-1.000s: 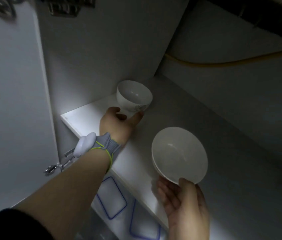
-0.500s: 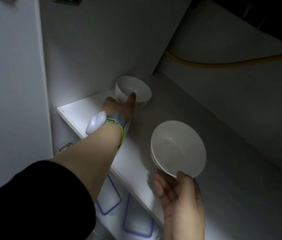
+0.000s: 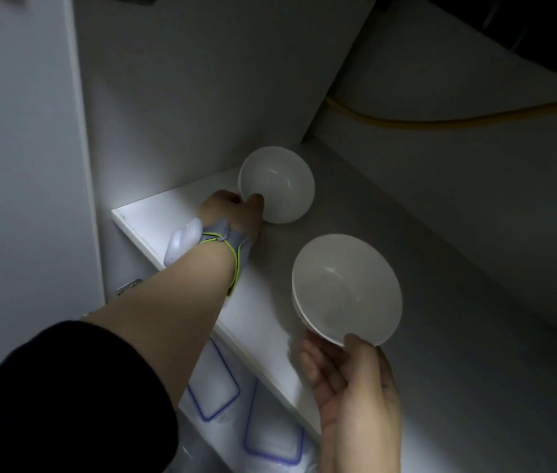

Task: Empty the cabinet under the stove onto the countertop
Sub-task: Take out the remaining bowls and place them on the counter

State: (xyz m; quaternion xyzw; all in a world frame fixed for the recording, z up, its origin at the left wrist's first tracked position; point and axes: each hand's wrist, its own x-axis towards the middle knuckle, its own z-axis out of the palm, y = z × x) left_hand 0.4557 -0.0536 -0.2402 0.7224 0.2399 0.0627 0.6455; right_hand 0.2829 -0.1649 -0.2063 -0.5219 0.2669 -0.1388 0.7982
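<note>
My left hand (image 3: pixel 232 213) only pinches the rim of the far bowl (image 3: pixel 280 186), so it may slip; my right hand (image 3: pixel 352 380) grips the tilted stacked bowls (image 3: pixel 348 291), which could slide.

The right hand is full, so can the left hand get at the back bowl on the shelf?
Yes, it seems: the left hand pinches the back bowl by its near rim, thumb inside, and nothing on the shelf lies between them.
</note>
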